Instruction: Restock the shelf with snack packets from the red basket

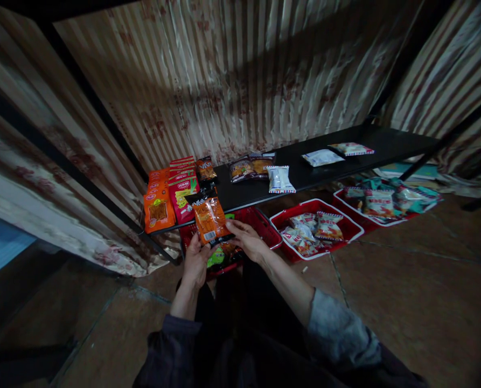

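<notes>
Head view showed the left hand (196, 262) and right hand (249, 238) clamped on an orange packet (210, 216), a red basket (262, 225) beneath that grip, where light, even pressure seemed wisest.

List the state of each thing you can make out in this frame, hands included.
Orange-and-black packet: held in both hands, tilted
Left hand: gripping its lower left
Right hand: gripping its lower right
Nearest basket: holding packets, partly hidden
Middle basket: holding packets
Right basket: holding packets
Orange bags: overlapping on the shelf
Red bags: overlapping beside them
Patterned cloth: hanging, wrinkled
</notes>
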Available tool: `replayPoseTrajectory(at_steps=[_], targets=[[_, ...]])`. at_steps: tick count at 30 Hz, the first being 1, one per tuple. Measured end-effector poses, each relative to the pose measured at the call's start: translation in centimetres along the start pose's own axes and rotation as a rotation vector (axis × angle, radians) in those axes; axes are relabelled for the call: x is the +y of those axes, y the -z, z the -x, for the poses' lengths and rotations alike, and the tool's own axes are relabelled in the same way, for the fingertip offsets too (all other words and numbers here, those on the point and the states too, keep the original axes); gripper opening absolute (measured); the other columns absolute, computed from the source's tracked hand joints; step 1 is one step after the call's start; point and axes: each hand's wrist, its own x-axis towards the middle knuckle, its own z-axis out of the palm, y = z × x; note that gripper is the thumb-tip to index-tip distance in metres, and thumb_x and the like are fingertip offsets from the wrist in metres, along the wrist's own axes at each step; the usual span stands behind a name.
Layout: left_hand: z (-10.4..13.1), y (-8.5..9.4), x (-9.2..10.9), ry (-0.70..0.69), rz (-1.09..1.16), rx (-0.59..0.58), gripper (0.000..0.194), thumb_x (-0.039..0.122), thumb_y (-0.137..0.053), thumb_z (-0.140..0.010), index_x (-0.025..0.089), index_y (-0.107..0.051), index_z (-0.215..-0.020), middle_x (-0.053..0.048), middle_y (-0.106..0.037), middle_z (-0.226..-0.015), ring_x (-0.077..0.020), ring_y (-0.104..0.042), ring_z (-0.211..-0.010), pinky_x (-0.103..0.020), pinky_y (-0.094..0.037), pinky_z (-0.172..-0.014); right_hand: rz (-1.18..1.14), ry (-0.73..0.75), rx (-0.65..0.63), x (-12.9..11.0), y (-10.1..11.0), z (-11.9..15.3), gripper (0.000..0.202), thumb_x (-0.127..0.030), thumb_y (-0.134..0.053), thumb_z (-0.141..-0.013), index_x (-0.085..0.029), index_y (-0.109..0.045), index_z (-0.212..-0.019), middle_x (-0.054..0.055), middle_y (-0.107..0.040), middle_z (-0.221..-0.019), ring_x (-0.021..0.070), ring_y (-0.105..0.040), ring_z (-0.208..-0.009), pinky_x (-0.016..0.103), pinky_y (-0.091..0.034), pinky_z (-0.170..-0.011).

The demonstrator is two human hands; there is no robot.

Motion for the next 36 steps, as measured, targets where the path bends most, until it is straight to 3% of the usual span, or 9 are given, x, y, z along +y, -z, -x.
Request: replayPoseTrajectory(at_steps=[8, 12, 14, 17, 20, 24, 28, 33, 36], targets=[[0.7, -0.5, 0.5, 0.016, -0.021, -0.011, 0.053, 0.018, -0.07, -0.065, 0.023, -0.053, -0.116, -0.006, -0.063, -0.114, -0.0196, -0.06, -0.103, -0.04, -0.047, -0.092, 0.072, 0.067, 0.08, 0.6, -0.4, -1.0, 0.042, -0.047, -0.078, -0.055, -0.019, -0.066, -0.085, 0.001, -0.067, -0.077, 0.0166, -0.061, -0.071, 0.029, -0.046, -0.067], [0.8, -0.7, 0.4, 0.0, -0.026, -0.014, 0.055, 0.017, -0.067, -0.067, 0.023, -0.052, -0.12, -0.006, -0.063, -0.116, -0.021, -0.059, -0.106, -0.041, -0.047, -0.092, 0.14, 0.095, 0.077, 1.4, -0.4, -1.2, 0.04, -0.049, -0.071, -0.062, -0.019, -0.063, -0.087, 0.003, -0.066, -0.081, 0.0189, -0.061, -0.075, 0.033, -0.048, -0.072], [0.8, -0.8, 0.1, -0.009, -0.06, 0.002, 0.057, 0.015, -0.065, -0.068, 0.022, -0.05, -0.122, -0.007, -0.062, -0.117, -0.0212, -0.059, -0.106, -0.04, -0.047, -0.092, 0.233, 0.191, 0.087, 1.5, -0.5, -1.2, 0.038, -0.047, -0.066, -0.067, -0.02, -0.062, -0.095, 0.005, -0.066, -0.091, 0.0203, -0.061, -0.084, 0.036, -0.047, -0.081], [0.8, -0.9, -0.4, -0.034, -0.135, 0.061, 0.063, 0.011, -0.061, -0.068, 0.021, -0.046, -0.128, -0.008, -0.061, -0.121, -0.0221, -0.058, -0.109, -0.04, -0.046, -0.093, 0.494, 0.45, 0.197, 1.2, -0.8, -1.0, 0.04, -0.035, -0.062, -0.071, -0.022, -0.058, -0.109, 0.007, -0.061, -0.11, 0.022, -0.056, -0.099, 0.041, -0.041, -0.095], [0.9, -1.1, -0.8, -0.104, -0.237, 0.132, 0.066, 0.01, -0.062, -0.066, 0.022, -0.047, -0.129, -0.007, -0.062, -0.121, -0.0238, -0.055, -0.114, -0.039, -0.041, -0.099, 0.674, 0.56, 0.252, 0.6, -1.3, -0.6, 0.037, -0.027, -0.058, -0.073, -0.021, -0.059, -0.109, 0.008, -0.059, -0.111, 0.0231, -0.055, -0.099, 0.043, -0.039, -0.097], [1.6, -1.9, -0.2, -0.229, -0.403, 0.207, 0.06, 0.009, -0.064, -0.064, 0.025, -0.057, -0.121, -0.006, -0.06, -0.125, -0.0265, -0.045, -0.125, -0.038, -0.026, -0.109, 0.49, 0.454, 0.097, 0.3, -1.9, 0.0, 0.033, -0.035, -0.054, -0.08, -0.024, -0.059, -0.11, 0.005, -0.062, -0.111, 0.0214, -0.057, -0.103, 0.039, -0.042, -0.096], [2.4, -3.2, 0.5, -0.396, -0.59, 0.157, 0.056, 0.009, -0.062, -0.067, 0.026, -0.059, -0.12, -0.004, -0.04, -0.144, -0.0267, -0.031, -0.135, -0.039, -0.012, -0.113, 0.164, 0.266, -0.073, 0.3, -2.5, 0.8, 0.046, -0.05, -0.053, -0.081, -0.03, -0.052, -0.122, 0.001, -0.062, -0.117, 0.0195, -0.055, -0.112, 0.035, -0.044, -0.096], [3.1, -4.4, 0.1, -0.447, -0.657, 0.11, 0.046, 0.016, -0.064, -0.069, 0.025, -0.063, -0.114, -0.007, -0.038, -0.145, -0.0338, -0.022, -0.136, -0.05, -0.004, -0.112, -0.011, 0.18, -0.165, -0.2, -3.0, 1.2, 0.049, -0.049, -0.062, -0.076, -0.026, -0.054, -0.119, 0.002, -0.064, -0.116, 0.02, -0.058, -0.109, 0.033, -0.043, -0.096], [3.6, -4.6, -0.2, -0.453, -0.652, 0.029, 0.046, 0.019, -0.067, -0.068, 0.026, -0.064, -0.113, -0.006, -0.04, -0.144, -0.0343, -0.024, -0.135, -0.049, -0.008, -0.112, -0.061, 0.091, -0.11, -0.3, -2.5, 0.8, 0.044, -0.045, -0.068, -0.071, -0.022, -0.059, -0.108, 0.004, -0.068, -0.107, 0.0212, -0.062, -0.101, 0.033, -0.046, -0.092]])
